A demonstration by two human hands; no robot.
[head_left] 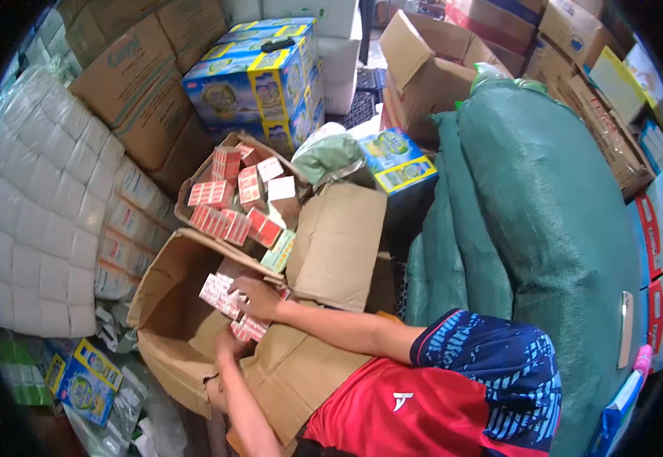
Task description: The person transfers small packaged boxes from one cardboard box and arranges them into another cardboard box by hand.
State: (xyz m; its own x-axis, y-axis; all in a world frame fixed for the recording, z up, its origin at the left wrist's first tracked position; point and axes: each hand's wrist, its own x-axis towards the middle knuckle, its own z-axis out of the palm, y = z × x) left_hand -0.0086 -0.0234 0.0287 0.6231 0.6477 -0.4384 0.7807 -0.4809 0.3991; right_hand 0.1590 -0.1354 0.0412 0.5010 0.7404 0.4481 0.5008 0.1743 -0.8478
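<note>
My right hand (257, 298) reaches over an open cardboard box (165, 282), fingers closed on a pink-and-white printed pack (219, 295). Just below it, my left hand (229, 344) grips a smaller red-and-white pack (250, 328) at the box's inner side. Its fingertips are partly hidden. Beyond them stands a second carton (185, 199), holding several red-and-white packs (210, 193) and a green-and-white pack (279, 251). A raised cardboard flap (339, 244) stands to the right of my right hand.
Large green sacks (537, 198) fill the right side. Plastic-wrapped white packs (38, 206) are stacked at the left. Blue-and-yellow boxes (251, 84) stand at the back, near another open carton (438, 68). A blue-and-yellow pack (90, 383) lies at lower left.
</note>
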